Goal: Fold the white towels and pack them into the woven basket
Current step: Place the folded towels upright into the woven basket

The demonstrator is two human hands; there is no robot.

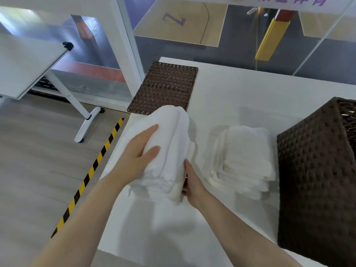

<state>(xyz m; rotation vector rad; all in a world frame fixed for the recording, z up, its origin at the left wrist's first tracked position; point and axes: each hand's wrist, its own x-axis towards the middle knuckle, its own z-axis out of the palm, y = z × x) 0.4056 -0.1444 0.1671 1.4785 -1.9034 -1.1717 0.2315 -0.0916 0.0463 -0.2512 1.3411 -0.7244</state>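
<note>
Forearms reach in from the near edge and meet at a bundle of folded white terry towels (169,143), held just above the white surface (240,93). The bundle's long axis runs from near to far, leaning slightly right, its rounded fold pointing away toward the far side and its stacked loose edges facing the person.

The bundle sits between the two hands. The left hand (141,151) lies on the bundle's top left flank, fingers long and nearly straight, pressed flat onto the cloth with the thumb spread apart along the upper face. The right hand (190,182) is at the near right corner, low against the layered edges; its fingers curl under and round that corner, so its grip is closed on the towels, though the fingertips are hidden beneath the cloth.

Just right of the bundle, apart from it, a second stack of folded white towels (244,160) rests flat on the surface. Further right, close to that stack, stands a tall dark brown woven basket (316,180), its open mouth showing at the right edge of the view. Beyond the bundle, at the surface's far left corner, lies a flat dark brown woven lid (167,85).
</note>
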